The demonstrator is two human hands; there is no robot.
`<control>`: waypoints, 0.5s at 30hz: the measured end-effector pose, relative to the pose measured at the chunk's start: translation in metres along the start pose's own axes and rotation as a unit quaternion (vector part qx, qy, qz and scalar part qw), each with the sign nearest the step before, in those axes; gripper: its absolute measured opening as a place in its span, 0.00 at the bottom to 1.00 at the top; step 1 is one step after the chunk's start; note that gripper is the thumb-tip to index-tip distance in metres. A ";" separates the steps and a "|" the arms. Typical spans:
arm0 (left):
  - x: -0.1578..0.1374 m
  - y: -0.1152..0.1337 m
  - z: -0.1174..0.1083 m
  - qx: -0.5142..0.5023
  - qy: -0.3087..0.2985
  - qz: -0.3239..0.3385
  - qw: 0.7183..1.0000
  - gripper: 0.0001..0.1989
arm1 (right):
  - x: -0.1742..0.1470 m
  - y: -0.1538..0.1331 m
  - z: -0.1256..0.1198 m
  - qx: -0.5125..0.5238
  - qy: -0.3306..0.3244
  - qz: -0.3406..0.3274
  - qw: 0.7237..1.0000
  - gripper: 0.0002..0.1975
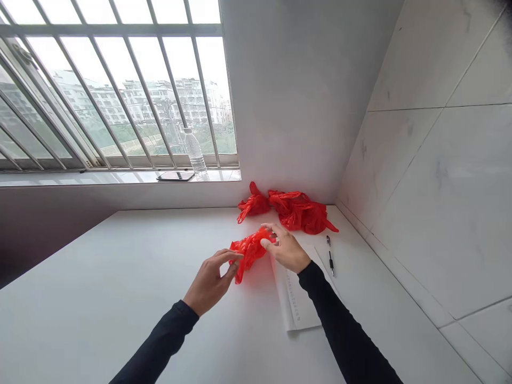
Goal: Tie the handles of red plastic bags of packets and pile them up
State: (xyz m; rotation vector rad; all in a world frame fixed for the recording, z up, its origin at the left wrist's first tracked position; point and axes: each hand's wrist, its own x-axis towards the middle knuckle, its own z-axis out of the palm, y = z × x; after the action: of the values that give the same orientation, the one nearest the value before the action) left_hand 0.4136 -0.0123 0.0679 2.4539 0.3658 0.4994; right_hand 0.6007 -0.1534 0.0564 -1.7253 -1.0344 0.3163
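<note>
Two dark sleeves come in nearest the camera, the left one and the right one, both reaching across a white counter. Between the hands lies the object of the work, a crumpled red plastic bag, near the middle of the counter and short of the back wall. The left hand is at the bag's left edge, its thumb and fingers curved with a gap behind the tips. The right hand is at the other end, thumb and fingers spread apart around the red film. I cannot tell whether either one pinches the plastic or only touches it.

The step in hand looks like handling this bag from both ends. Judging by how thin and loose the film is, a sure move calls for fingertips closed on a fold, with gentle, even tension so nothing slips or tears.

A smaller red bundle and a larger red bundle sit against the wall behind, limiting room at the back. White paper with a column of small marks lies partly under the right hand and forearm, where loose film could catch on it. A pen rests just beside it. On the windowsill, well apart, are a flat dark device and a clear bottle.
</note>
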 end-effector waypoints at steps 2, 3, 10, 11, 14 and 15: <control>-0.009 0.002 -0.007 -0.046 -0.012 0.005 0.999 0.13 | 0.000 0.008 0.016 -0.051 -0.030 -0.010 0.998 0.23; -0.012 0.001 -0.009 -0.070 -0.011 0.000 0.998 0.14 | -0.001 0.010 0.023 -0.058 -0.044 -0.012 0.997 0.20; -0.016 -0.017 0.000 -0.113 0.023 -0.069 0.991 0.17 | -0.012 -0.006 0.043 -0.075 -0.103 -0.033 0.991 0.07; -0.016 -0.019 0.001 -0.115 0.013 -0.068 0.991 0.15 | -0.012 -0.008 0.042 -0.077 -0.106 -0.033 0.991 0.07; -0.017 -0.027 -0.001 -0.128 0.014 -0.074 0.989 0.14 | -0.011 -0.004 0.037 -0.092 -0.104 -0.021 0.990 0.07; -0.016 -0.031 -0.003 -0.133 0.024 -0.079 0.988 0.15 | -0.009 0.000 0.034 -0.098 -0.098 -0.013 0.990 0.07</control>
State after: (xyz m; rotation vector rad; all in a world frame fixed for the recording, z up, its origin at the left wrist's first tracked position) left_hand 0.3934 0.0074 0.0470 2.1383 0.4773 0.5052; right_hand 0.5730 -0.1386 0.0397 -1.8828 -1.2644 0.3834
